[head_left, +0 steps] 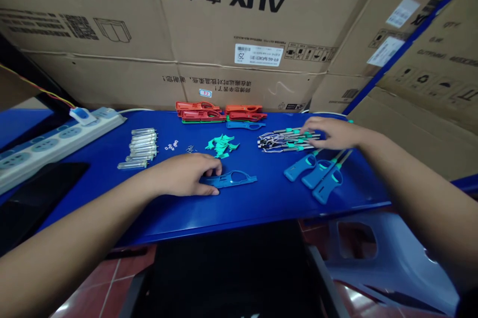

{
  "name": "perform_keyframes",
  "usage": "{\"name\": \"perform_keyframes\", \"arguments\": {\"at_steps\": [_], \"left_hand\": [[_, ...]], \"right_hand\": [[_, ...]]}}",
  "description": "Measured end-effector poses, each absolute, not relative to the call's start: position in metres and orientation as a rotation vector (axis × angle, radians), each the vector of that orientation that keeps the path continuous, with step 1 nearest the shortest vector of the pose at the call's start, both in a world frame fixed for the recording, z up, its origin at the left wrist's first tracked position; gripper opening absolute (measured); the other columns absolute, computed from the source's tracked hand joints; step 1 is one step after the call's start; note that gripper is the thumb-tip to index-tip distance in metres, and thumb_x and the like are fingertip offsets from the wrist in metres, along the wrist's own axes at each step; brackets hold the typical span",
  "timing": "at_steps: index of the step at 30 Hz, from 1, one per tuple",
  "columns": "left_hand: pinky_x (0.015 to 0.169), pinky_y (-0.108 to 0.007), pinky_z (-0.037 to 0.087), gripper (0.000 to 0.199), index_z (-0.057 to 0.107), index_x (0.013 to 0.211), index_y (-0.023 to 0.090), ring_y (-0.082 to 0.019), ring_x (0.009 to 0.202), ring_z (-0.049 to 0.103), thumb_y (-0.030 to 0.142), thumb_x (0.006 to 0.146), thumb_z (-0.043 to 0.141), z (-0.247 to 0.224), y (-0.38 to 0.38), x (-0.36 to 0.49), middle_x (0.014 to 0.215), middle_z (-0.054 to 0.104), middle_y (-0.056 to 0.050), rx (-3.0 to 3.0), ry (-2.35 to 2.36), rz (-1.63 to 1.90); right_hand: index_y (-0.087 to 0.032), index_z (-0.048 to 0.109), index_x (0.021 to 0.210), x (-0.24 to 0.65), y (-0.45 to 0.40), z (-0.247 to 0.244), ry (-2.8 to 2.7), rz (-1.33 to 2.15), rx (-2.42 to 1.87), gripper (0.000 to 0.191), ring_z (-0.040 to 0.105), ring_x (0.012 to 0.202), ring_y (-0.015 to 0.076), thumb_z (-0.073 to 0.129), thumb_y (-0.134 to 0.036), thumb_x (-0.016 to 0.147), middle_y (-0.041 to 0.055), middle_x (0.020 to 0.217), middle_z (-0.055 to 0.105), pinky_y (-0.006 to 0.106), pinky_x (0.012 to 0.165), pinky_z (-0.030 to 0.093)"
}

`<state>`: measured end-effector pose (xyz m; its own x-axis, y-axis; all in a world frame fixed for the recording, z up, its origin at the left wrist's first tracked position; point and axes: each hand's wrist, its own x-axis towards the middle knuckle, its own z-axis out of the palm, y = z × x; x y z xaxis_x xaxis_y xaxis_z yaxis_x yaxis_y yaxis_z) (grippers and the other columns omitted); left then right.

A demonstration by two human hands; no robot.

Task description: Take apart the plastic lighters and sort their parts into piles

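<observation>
My left grip (pixel 182 174) rests on a blue plastic lighter shell (pixel 233 179), at six o'clock on the desk (pixel 261 211); I can't tell if it's closed. The shell looks light and stiff, best taken by its handle. My right grip (pixel 334 133) hovers open over metal-shafted lighter wands (pixel 287 140) at three o'clock.

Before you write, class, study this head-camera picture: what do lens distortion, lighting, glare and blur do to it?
Head view: the wide lens bows the blue table and cardboard cartons, and stretches the left forearm and right forearm at the edges; light is soft and even; glare streaks the floor tiles; nothing looks blurred, though the smallest parts are hard to read.
</observation>
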<state>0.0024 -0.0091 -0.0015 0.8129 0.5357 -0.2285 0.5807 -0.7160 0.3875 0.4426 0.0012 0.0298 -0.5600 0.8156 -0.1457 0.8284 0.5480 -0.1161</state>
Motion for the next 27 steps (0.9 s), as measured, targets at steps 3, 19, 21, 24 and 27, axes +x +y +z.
{"name": "perform_keyframes", "arguments": {"at_steps": [3,19,21,24,27], "left_hand": [[0.068,-0.029,0.04,0.037,0.063,0.107,0.022,-0.021,0.085,0.059,0.048,0.082,0.069,-0.002,-0.009,0.003,0.096,0.065,-0.004,2.574,0.861,-0.125],[0.066,-0.026,0.041,0.043,0.066,0.109,0.023,-0.018,0.082,0.061,0.046,0.076,0.077,-0.005,-0.006,-0.001,0.095,0.066,-0.002,2.575,0.79,-0.061],[0.066,-0.026,0.041,0.042,0.066,0.109,0.023,-0.018,0.082,0.061,0.046,0.076,0.078,-0.004,-0.007,-0.002,0.095,0.066,-0.002,2.582,0.792,-0.078],[0.069,-0.027,0.044,0.044,0.066,0.108,0.023,-0.019,0.083,0.062,0.051,0.076,0.077,-0.002,-0.008,-0.002,0.096,0.067,-0.003,2.597,0.794,-0.04],[0.076,-0.029,0.047,0.045,0.065,0.111,0.022,-0.02,0.089,0.063,0.055,0.08,0.073,-0.001,-0.01,0.0,0.104,0.067,-0.004,2.608,0.796,0.108]], "right_hand": [[-0.018,0.073,0.101,0.442,-0.026,0.035,2.573,-0.438,1.322,0.032,0.064,0.086,0.022,0.053,-0.041,0.089,0.0103,0.098,0.069,0.034,0.08,0.05],[-0.017,0.072,0.087,0.403,-0.044,0.016,2.607,-0.192,1.12,0.018,0.062,0.08,0.0195,0.055,-0.024,0.088,0.008,0.088,0.066,0.029,0.072,0.042],[-0.017,0.071,0.085,0.39,-0.047,0.013,2.621,-0.118,1.08,0.017,0.061,0.079,0.0196,0.054,-0.021,0.087,0.008,0.086,0.065,0.029,0.07,0.041],[-0.016,0.07,0.083,0.369,-0.054,0.012,2.633,0.009,1.033,0.017,0.06,0.074,0.0185,0.054,-0.019,0.087,0.0081,0.085,0.065,0.029,0.067,0.039],[-0.016,0.071,0.085,0.352,-0.06,0.013,2.643,0.09,1.021,0.017,0.059,0.067,0.0164,0.055,-0.02,0.088,0.0078,0.086,0.066,0.029,0.062,0.036]]}}
